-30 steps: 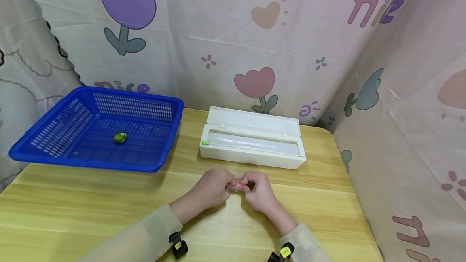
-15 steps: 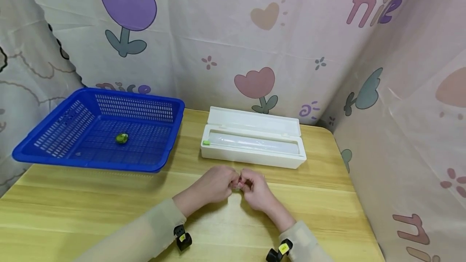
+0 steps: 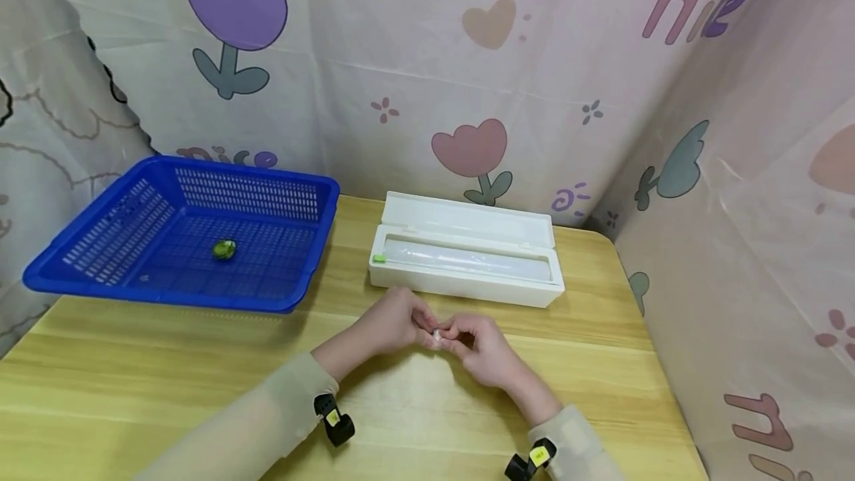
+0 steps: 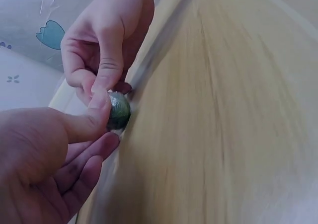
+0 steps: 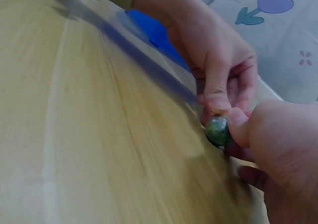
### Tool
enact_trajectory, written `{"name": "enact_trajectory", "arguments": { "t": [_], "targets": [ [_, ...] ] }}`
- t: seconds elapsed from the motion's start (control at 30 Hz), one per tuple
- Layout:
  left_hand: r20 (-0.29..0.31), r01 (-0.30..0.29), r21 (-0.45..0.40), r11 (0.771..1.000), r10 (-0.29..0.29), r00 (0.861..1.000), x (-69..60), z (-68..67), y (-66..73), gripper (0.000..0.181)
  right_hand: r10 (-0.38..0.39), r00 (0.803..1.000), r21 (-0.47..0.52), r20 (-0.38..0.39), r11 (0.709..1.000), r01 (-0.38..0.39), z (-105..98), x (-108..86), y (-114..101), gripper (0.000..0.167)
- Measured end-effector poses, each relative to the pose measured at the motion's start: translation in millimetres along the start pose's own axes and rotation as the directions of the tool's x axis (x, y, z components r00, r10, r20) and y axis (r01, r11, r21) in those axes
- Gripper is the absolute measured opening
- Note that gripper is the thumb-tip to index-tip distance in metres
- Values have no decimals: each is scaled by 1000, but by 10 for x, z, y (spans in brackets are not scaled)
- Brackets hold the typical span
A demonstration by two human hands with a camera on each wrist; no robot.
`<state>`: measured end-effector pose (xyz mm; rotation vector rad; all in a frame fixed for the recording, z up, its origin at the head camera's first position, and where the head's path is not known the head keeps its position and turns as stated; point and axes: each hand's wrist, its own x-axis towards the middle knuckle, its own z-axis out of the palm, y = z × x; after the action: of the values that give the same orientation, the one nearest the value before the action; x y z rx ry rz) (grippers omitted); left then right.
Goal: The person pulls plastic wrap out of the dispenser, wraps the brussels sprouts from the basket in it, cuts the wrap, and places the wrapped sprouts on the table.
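Observation:
Between my two hands is a small round green thing (image 4: 119, 111) in shiny clear film, clearest in the wrist views. My left hand (image 3: 390, 324) pinches it between thumb and fingers. From the other side my right hand (image 3: 486, 349) pinches the film at its top. The head view shows only a whitish bit of film (image 3: 437, 335) between the fingertips, and hides the green surface. Just beyond the hands stands a white cling film box (image 3: 467, 285), its lid raised and a roll of film (image 3: 467, 257) inside.
At the left is a blue mesh basket (image 3: 167, 300) with one small green round thing (image 3: 223, 249) on its floor. The wooden table (image 3: 588, 384) ends at a patterned curtain (image 3: 374, 36) behind and to the right.
The fingers of both hands have shifted around the wrapped thing. My left hand has opened out a little from a tighter curl, and the right wrist has moved slightly right. Basket and box stay put.

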<state>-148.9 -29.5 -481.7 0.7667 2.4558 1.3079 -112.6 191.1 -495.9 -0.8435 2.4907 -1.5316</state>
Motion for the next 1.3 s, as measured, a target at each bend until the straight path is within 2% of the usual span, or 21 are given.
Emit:
{"name": "enact_trajectory", "arguments": {
  "t": [0.1,0.27,0.5,0.67,0.8,0.93,1.03,1.3],
  "targets": [
    [0,24,-32,999,-24,1000,7,2,7,17,24,1000,29,0,999,-24,-14,3,-3,14],
    [-6,56,-23,998,-56,998,0,6,20,14,88,995,100,-56,992,-82,25,12,7,12],
    [-13,53,-2,999,-53,999,-8,5,47,16,175,977,211,-124,967,-147,76,17,4,9],
    [-23,49,-2,999,-49,999,-17,32,45,20,226,963,200,-145,960,-195,101,48,-45,6],
    [-37,26,57,998,-24,999,-15,75,45,26,247,950,191,-190,959,-211,165,59,-65,16],
    [-47,-25,136,990,32,998,-25,88,65,28,241,940,195,-241,961,-196,238,62,-67,28],
    [-53,-52,159,986,62,997,-29,86,77,27,212,941,170,-265,970,-171,267,63,-66,32],
    [-52,-30,164,986,39,998,-40,58,78,29,145,949,94,-280,988,-123,302,82,-56,35]
  ]
}}
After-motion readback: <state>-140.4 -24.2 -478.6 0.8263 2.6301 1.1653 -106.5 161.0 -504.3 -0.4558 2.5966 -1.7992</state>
